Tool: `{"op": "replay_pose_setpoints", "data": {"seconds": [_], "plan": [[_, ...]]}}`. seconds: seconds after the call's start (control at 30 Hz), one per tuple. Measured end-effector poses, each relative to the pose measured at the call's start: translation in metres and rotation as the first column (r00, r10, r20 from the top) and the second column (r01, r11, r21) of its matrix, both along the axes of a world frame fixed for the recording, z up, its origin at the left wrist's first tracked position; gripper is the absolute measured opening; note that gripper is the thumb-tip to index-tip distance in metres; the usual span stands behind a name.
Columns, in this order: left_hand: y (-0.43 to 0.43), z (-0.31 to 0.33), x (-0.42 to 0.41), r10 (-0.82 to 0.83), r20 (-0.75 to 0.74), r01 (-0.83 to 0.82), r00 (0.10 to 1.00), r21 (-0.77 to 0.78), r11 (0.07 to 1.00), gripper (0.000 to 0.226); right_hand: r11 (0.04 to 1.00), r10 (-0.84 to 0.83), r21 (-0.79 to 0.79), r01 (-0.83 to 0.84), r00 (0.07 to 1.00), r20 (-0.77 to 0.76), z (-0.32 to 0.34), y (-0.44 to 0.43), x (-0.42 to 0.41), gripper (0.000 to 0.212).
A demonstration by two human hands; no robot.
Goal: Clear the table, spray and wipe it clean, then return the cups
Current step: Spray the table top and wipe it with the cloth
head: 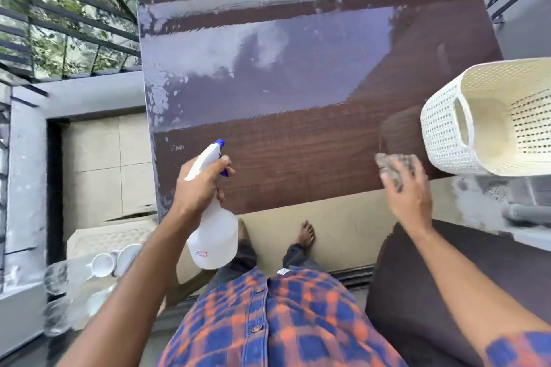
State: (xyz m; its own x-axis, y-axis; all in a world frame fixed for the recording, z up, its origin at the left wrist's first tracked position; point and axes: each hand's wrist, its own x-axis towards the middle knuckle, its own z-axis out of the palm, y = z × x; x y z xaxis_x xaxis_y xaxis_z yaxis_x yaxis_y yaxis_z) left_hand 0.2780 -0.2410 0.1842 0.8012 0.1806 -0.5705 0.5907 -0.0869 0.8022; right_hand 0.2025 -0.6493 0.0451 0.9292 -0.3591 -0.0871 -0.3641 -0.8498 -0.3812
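Nearest, below and to the left of the left fingers, the cups (103,264) stand off the table, blurred, beside some clear glasses (56,277). The left hand (202,185) grips the neck of the spray bottle (214,235). Its fingers are curled tight around the neck, and the blue nozzle (220,143) points away above the knuckles. The right hand (408,194) lies with fingers straight and spread on a grey cloth (393,165), at the near edge of the table (298,116). Just beyond these fingertips, to the right, is a white basket (447,140). Farther past both hands, the brown table top shines in pale patches.
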Motion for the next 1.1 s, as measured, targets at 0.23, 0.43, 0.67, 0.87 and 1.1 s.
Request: {"op": "replay_pose_setpoints", "data": {"seconds": [0.23, 0.43, 0.67, 0.87, 1.1], "plan": [[0.074, -0.008, 0.003, 0.044, -0.005, -0.044, 0.999, 0.036, 0.998, 0.01, 0.965, 0.261, -0.009, -0.261, 0.964, 0.053, -0.02, 0.161, -0.013, 0.049], [0.146, -0.008, -0.021, 0.166, -0.019, -0.164, 0.986, 0.071, 0.984, 0.012, 0.443, 0.876, 0.027, -0.896, 0.439, 0.201, -0.029, 0.381, 0.0, 0.034], [0.201, -0.012, -0.047, 0.316, -0.051, -0.315, 0.947, 0.019, 0.949, 0.018, 0.314, 0.945, 0.032, -0.949, 0.316, 0.088, -0.024, 0.443, 0.113, 0.036], [0.207, -0.02, -0.042, 0.354, -0.081, -0.355, 0.932, -0.003, 0.935, 0.009, 0.635, 0.772, 0.069, -0.769, 0.633, -0.056, 0.008, 0.423, 0.24, 0.044], [0.2, -0.027, -0.008, 0.36, -0.095, -0.368, 0.928, -0.091, 0.925, 0.005, 0.316, 0.948, 0.083, -0.945, 0.319, 0.024, 0.002, 0.408, 0.118, 0.04]]}}
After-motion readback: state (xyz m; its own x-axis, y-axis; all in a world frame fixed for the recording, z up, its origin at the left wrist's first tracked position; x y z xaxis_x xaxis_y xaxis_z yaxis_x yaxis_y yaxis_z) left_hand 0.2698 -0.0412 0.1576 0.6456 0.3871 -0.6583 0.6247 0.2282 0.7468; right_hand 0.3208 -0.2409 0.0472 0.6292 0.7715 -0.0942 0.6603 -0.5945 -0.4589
